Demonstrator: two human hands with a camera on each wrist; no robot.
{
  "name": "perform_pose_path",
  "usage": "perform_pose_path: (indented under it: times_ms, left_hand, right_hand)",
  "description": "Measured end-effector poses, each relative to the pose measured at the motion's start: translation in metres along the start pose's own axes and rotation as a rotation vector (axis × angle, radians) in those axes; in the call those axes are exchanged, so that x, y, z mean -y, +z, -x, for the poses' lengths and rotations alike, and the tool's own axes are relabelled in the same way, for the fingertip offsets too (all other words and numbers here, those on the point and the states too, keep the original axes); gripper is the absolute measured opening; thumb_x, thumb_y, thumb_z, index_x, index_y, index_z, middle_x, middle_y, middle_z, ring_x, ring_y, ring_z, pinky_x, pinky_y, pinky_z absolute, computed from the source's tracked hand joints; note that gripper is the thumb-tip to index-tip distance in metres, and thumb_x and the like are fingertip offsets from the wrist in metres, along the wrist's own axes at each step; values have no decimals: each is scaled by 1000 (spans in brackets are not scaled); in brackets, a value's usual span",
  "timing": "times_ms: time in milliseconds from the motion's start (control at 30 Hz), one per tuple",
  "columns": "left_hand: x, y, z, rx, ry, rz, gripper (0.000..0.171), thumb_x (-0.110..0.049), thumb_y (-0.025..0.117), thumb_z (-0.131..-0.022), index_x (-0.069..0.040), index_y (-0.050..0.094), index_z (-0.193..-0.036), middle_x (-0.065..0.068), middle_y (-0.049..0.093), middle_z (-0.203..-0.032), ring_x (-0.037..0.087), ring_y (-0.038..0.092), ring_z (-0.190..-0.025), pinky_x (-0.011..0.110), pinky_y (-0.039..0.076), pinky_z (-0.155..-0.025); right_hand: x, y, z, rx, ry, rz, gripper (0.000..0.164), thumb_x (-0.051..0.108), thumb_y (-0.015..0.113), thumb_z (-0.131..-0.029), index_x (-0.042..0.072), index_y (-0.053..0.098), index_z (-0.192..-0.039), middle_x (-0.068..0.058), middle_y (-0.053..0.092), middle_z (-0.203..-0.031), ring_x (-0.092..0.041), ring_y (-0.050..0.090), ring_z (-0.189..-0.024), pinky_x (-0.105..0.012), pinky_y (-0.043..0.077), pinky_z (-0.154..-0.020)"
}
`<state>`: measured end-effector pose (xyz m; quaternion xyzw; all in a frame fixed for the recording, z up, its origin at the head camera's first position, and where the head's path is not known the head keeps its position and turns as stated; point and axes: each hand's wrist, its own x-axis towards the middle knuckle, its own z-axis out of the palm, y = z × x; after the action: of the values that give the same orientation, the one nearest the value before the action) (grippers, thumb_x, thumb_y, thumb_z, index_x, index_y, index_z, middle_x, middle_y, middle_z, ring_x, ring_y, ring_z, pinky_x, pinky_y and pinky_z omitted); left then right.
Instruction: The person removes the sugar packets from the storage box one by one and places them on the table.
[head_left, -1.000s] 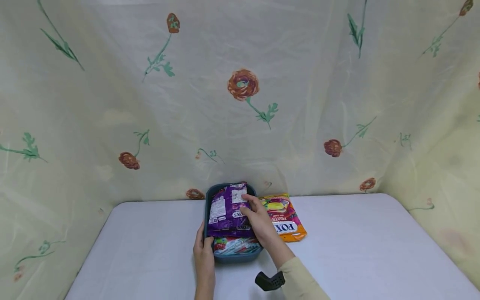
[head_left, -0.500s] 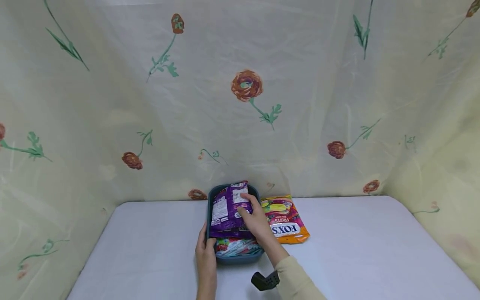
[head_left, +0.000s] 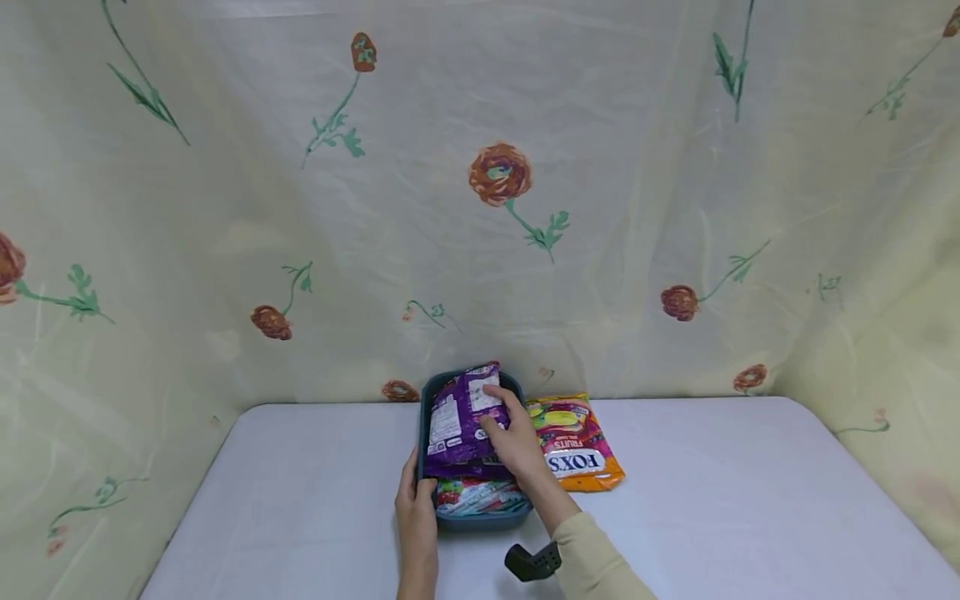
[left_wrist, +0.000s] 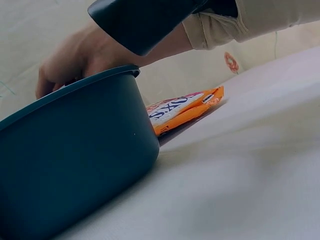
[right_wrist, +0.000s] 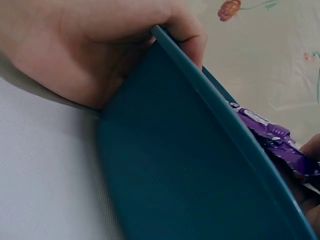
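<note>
A dark teal plastic tub (head_left: pixel 483 524) stands on the table, packed with candy bags. My left hand (head_left: pixel 417 525) grips its left side, thumb hooked over the rim, as the right wrist view (right_wrist: pixel 172 30) also shows. Inside, my right hand (head_left: pixel 522 450) holds a purple candy bag (head_left: pixel 450 425) by its right side, thumb and fingers spread over it. More purple wrapping shows beneath that bag. At the tub's near end lies a red, green and white striped packet (head_left: pixel 480 497). In the left wrist view, the tub wall hides the right hand's fingertips.
An orange and pink FOX'S candy bag (head_left: pixel 573 462) lies flat on the white-covered table (head_left: pixel 705 500), just right of the tub. Behind the table's back edge hangs a flower-printed curtain (head_left: pixel 420 208). A black device (head_left: pixel 532 562) sits at the right wrist.
The purple bag has tilted a little within the tub under my right hand. The left hand keeps its grip. The whole head view has shifted slightly.
</note>
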<state>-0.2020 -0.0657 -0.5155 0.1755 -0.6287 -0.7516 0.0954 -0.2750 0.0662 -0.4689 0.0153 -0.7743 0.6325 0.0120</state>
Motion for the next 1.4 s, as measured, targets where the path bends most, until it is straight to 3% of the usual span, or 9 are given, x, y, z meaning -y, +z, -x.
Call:
perform_pose_path:
  times_ms: [433, 733, 1133, 1400]
  left_hand:
    - [1, 0, 3, 0, 24, 4, 58, -8, 44, -87, -15, 40, -144, 12, 36, -151, 31, 27, -142, 54, 21, -114]
    - [2, 0, 4, -11, 19, -12, 57, -8, 43, -87, -16, 40, -144, 13, 36, -151, 33, 27, -142, 55, 21, -114]
    - [1, 1, 3, -13, 28, -1, 56, -8, 41, -88, -15, 40, -144, 12, 37, -151, 32, 27, -142, 54, 23, -114]
    - [-1, 0, 1, -17, 39, 7, 56, -8, 41, -88, -14, 40, -144, 14, 38, -149, 32, 31, -140, 54, 24, -113]
  right_hand:
    - [4, -8, 16, -65, -47, -78, 36, 16, 53, -94, 31, 57, -126, -6, 47, -140, -30, 52, -117, -47, 49, -95]
    - [0, -15, 31, -166, -68, -108, 31, 20, 55, -94, 33, 59, -122, 3, 50, -139, -27, 45, -127, -52, 37, -107]
    - [-6, -25, 43, -153, -108, -123, 31, 21, 55, -94, 33, 59, -123, 4, 49, -139, -24, 42, -130, -53, 31, -111]
    - [-5, -29, 45, -85, -115, -104, 31, 24, 55, -94, 32, 58, -124, 5, 49, -140, -25, 44, -128, -52, 35, -109]
